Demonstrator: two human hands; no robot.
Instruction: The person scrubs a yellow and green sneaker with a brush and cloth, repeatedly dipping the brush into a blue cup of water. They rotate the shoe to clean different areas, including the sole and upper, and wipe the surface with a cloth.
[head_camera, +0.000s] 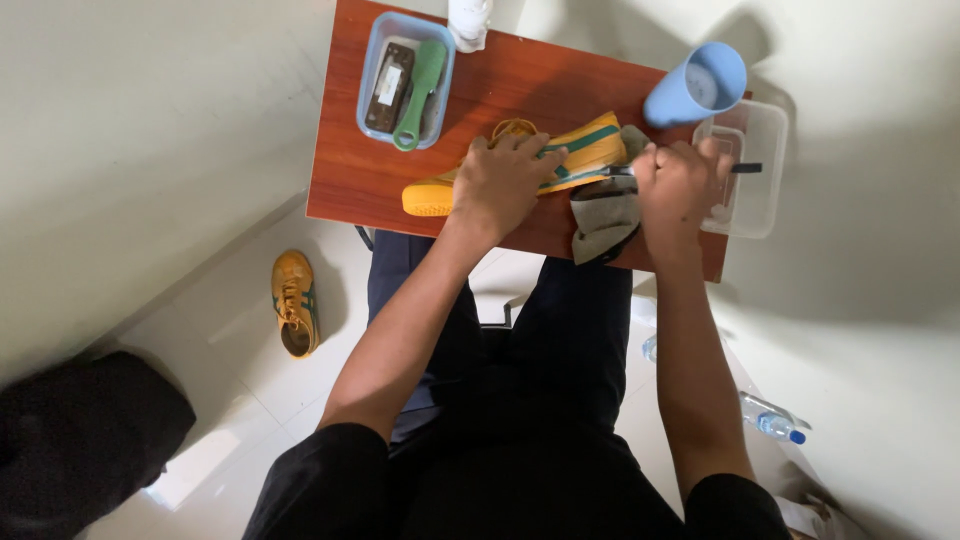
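**Yellow sneaker pinned on a small wooden table, brush at its heel end**

A yellow sneaker (560, 160) with green stripes lies on its side across the middle of a small reddish wood-grain table (350, 180), its pale rubber sole facing the near edge and its toe pointing left. The left hand (500, 180) lies flat over the shoe's middle, fingers spread and curled over the upper, pressing it down. The right hand (680, 185) is closed in a tight fist around the thin dark handle of a small brush (745, 168), whose end pokes out to the right; the working end meets the right end of the shoe, though the bristles are hidden by the fist.

A crumpled grey cloth (605, 215), soft and folded, lies under the right end of the shoe and hangs over the near table edge. Just right of the right hand sits a clear square plastic tub (765, 125) at the table's right end. Far right, a light blue plastic cup (700, 85) stands tilted in the view, its round mouth showing. At the far left of the table a blue-tinted rectangular container (375, 75) holds a green long-handled brush (420, 90) and a dark flat block.

On the glossy pale tiled floor to the left lies a second yellow sneaker (295, 300), laces up. A clear plastic bottle (775, 420) with a blue cap lies on the floor at the near right.
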